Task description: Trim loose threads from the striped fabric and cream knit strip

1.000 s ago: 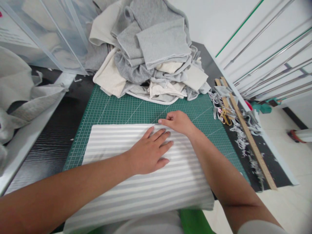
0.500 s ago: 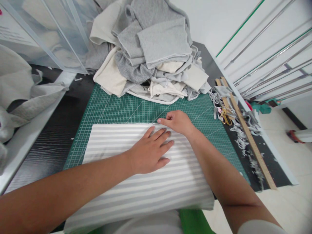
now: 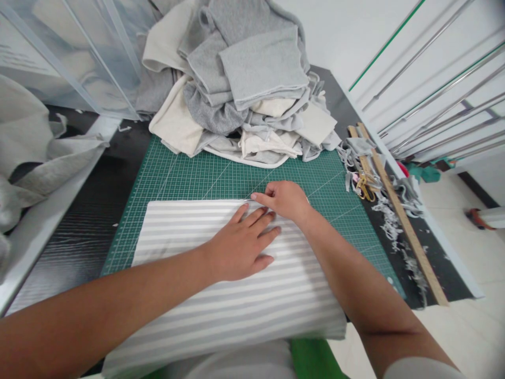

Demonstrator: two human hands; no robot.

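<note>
Grey-and-white striped fabric (image 3: 169, 237) lies flat on the green cutting mat (image 3: 130, 231), its near edge hanging toward my body. My left hand (image 3: 242, 245) rests open on it, palm down with fingers spread, close to the far edge. Just beyond those fingertips, my right hand (image 3: 282, 200) is closed in a pinch at the far edge of the fabric. A thin, shiny metal tip (image 3: 248, 200) sticks out to the left of its thumb, lying along that edge. Most of this slim metal tool is hidden inside the hand.
A large heap of grey and cream fabric pieces (image 3: 264, 68) covers the back of the mat. On the right are wooden strips (image 3: 410, 226), gold-handled scissors (image 3: 365, 187) and fabric scraps (image 3: 390, 221). Plastic bins (image 3: 90, 63) and grey cloth (image 3: 23, 142) stand at left.
My right hand has shifted slightly left along the fabric's far edge, with the metal tip moving along. My left hand stays pressed in nearly the same place.
</note>
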